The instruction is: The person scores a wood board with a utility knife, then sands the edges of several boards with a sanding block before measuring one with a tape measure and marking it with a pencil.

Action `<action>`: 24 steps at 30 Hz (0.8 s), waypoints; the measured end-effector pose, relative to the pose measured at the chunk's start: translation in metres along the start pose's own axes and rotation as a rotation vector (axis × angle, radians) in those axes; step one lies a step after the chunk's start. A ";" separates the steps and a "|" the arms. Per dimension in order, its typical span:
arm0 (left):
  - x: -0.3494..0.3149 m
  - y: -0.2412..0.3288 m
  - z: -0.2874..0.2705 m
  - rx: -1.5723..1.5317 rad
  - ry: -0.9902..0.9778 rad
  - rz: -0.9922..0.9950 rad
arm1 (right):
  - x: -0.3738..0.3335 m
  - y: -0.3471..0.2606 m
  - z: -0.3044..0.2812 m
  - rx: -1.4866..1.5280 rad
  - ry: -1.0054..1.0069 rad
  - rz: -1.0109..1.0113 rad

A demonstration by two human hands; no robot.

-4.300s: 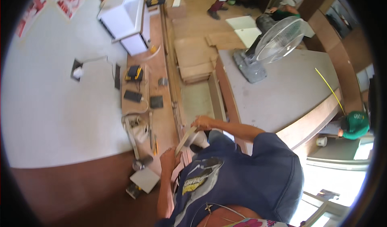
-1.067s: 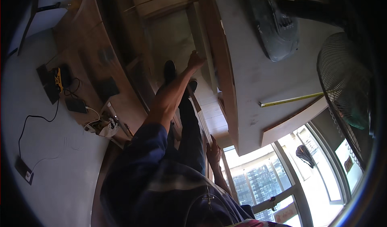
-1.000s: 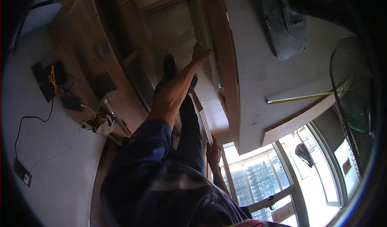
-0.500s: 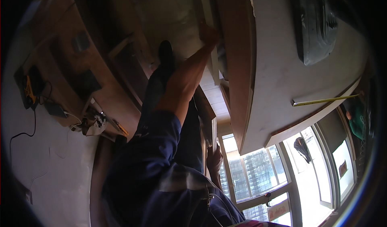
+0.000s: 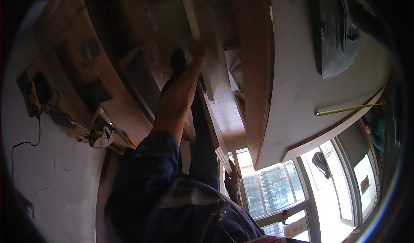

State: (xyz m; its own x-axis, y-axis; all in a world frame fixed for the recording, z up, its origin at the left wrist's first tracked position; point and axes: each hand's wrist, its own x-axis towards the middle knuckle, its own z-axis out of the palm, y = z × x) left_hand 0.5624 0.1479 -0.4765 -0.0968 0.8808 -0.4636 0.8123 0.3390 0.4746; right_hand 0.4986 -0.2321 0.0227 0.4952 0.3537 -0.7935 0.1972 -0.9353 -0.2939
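Note:
My left hand, at the end of my stretched-out arm, is closed on the edge of a long wooden board; its fingers are dark and slightly blurred. Lower down, my right hand grips the near end of a wooden piece with a pale edge. Whether both hands hold one board or two joined parts I cannot tell. My shoe shows just left of my left hand, and my dark trouser leg runs beside the wood.
A white-topped table on the right carries a grey-black case and a yellow tape measure. Wooden furniture on the left bears a yellow-black tool and cords. Pale floor tiles and a bright window lie beyond.
My left hand and the long board have swung left, widening the gap beside the white-topped table, where a pale item now shows. My right hand has shifted slightly down and keeps its grip.

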 end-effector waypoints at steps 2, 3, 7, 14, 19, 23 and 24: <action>-0.019 0.009 -0.009 -0.105 0.061 -0.004 | -0.012 0.006 -0.011 -0.014 0.021 -0.031; -0.028 0.014 -0.016 -0.110 0.059 -0.007 | -0.020 0.009 -0.017 -0.013 0.020 -0.015; -0.054 0.020 -0.053 -0.088 0.043 -0.048 | -0.050 0.022 -0.038 -0.025 0.006 0.011; -0.090 0.048 -0.112 -0.131 0.114 -0.092 | -0.114 0.058 -0.064 -0.085 0.053 0.003; -0.095 0.017 -0.175 -0.121 0.105 0.096 | -0.133 0.096 -0.058 -0.040 0.159 -0.045; -0.125 0.049 -0.219 -0.264 0.159 0.111 | -0.112 0.090 -0.059 -0.008 0.294 -0.037; -0.125 0.050 -0.234 -0.276 0.187 0.138 | -0.103 0.087 -0.059 -0.015 0.307 -0.067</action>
State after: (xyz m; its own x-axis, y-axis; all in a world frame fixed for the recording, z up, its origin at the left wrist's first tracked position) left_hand 0.4802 0.1324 -0.2199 -0.1216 0.9611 -0.2481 0.6412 0.2669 0.7194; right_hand 0.5150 -0.3496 0.1100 0.7128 0.4032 -0.5738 0.2490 -0.9104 -0.3304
